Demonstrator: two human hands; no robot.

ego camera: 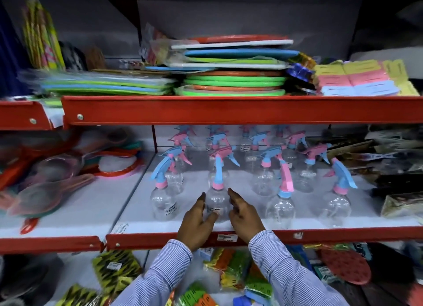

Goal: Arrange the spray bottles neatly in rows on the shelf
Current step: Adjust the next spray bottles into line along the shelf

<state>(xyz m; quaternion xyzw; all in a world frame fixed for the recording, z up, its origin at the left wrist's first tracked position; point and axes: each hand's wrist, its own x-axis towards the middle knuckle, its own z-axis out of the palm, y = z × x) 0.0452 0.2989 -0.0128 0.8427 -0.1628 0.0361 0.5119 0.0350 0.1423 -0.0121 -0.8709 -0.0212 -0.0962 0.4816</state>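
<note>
We see dim, cool light overall, coming from above and in front of the red shelf edge [229,109]. Above that edge the back wall goes near black toward both upper corners. Just below it, a shadow band darkens the rear spray bottles [251,138]. Further below, the white shelf board [199,177] reads brightest, with small glints on clear plastic. Left of the edge, the strainers [52,168] smear with motion blur; far right packets blur too. Wide-angle bending curves the edge downward at both ends. We find fine detail soft everywhere, labels unreadable.
</note>
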